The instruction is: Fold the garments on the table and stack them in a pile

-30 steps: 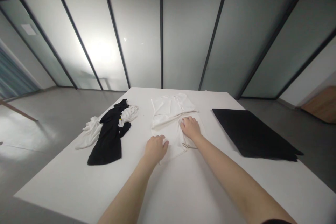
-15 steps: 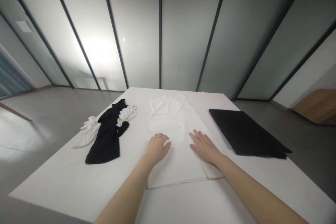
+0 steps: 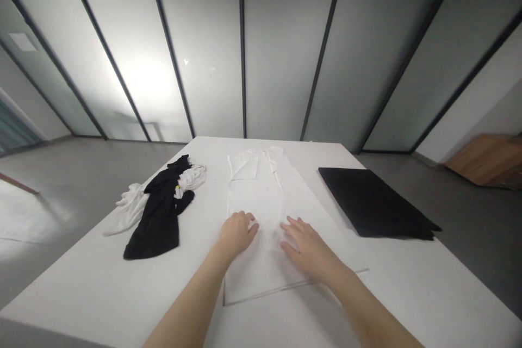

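A thin white garment point(image 3: 261, 261) is spread on the white table in front of me, its hem toward me. Its far left part is turned over into a short flap point(image 3: 246, 167), and a slanting line of fabric runs down its right half. My left hand point(image 3: 237, 234) rests over the left edge, fingers bent and thumb apart, with no cloth visibly pinched. Over the garment's middle right, my right hand point(image 3: 310, 247) has its fingers spread. Palms and the cloth beneath them are hidden.
Left of the garment lies a rumpled pile with a black garment point(image 3: 157, 217) and white clothes point(image 3: 129, 209). A flat black board or folder point(image 3: 375, 204) lies near the right of the table point(image 3: 196, 293). Frosted glass panels point(image 3: 285, 54) stand beyond it.
My right hand has moved left and a little toward me. The garment's lower right corner now reaches farther right. My left hand stays near the left edge; the view has shifted slightly.
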